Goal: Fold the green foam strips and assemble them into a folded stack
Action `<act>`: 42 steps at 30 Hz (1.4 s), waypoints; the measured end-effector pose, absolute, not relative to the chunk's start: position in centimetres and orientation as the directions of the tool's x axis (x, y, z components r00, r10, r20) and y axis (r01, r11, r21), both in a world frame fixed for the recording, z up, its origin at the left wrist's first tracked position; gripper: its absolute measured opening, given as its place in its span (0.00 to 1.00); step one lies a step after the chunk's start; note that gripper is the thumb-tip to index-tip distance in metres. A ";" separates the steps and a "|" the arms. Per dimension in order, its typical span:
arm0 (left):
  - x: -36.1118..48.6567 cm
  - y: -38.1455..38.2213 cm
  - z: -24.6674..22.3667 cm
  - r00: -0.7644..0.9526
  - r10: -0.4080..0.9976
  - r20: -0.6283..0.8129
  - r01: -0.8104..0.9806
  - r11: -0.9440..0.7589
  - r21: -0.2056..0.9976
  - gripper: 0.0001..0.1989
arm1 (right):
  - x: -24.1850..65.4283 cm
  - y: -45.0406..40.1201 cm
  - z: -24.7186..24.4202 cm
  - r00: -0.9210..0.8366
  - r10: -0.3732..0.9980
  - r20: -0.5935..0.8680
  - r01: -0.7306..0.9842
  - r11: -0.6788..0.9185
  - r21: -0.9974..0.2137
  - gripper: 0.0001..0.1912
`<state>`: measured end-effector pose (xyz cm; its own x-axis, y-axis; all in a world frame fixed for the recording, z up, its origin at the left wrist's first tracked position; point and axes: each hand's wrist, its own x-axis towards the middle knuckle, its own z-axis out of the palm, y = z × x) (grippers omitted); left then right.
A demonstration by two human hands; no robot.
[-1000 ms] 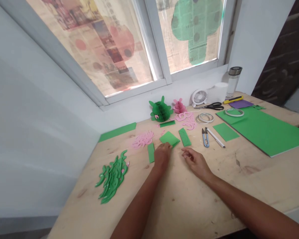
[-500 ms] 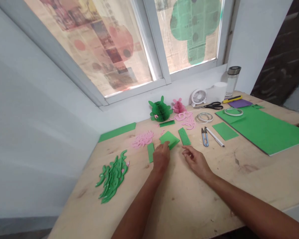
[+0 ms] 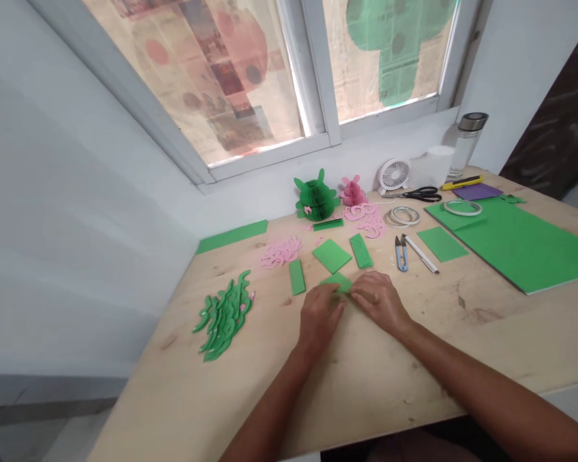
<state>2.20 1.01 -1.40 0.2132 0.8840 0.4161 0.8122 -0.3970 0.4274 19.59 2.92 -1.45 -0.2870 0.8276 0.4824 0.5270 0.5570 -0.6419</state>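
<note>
The left hand [image 3: 320,316] and right hand [image 3: 379,301] meet over the surface [image 3: 366,391], fingers drawn in narrow, holding a small green slip [image 3: 336,281] between them at its near edge. Just beyond the slip lies a green card [image 3: 332,256], with one strip [image 3: 297,277] to its left and another strip [image 3: 361,251] to its right. Farther right, the snips [image 3: 401,254] lie beside a pen [image 3: 420,253]. Green cutouts [image 3: 227,317] are heaped on the left, and pink cutouts [image 3: 282,251] lie beyond them, near the left strip.
</note>
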 end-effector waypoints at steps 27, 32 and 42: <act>-0.6 -4.4 -0.6 0.322 0.893 0.315 0.814 -0.431 0.390 0.07 | 21.1 -0.8 0.2 -0.677 0.684 0.270 0.583 0.723 -0.370 0.09; -0.7 -4.8 -1.5 0.189 0.905 0.381 0.802 -0.367 0.472 0.09 | 21.2 -0.5 -0.5 -0.600 0.760 0.250 0.600 0.634 -0.488 0.08; 1.7 -7.9 -1.8 0.532 0.745 0.402 0.822 -0.569 -0.032 0.22 | 20.6 0.1 0.1 -0.613 0.772 0.166 0.651 0.613 -0.447 0.09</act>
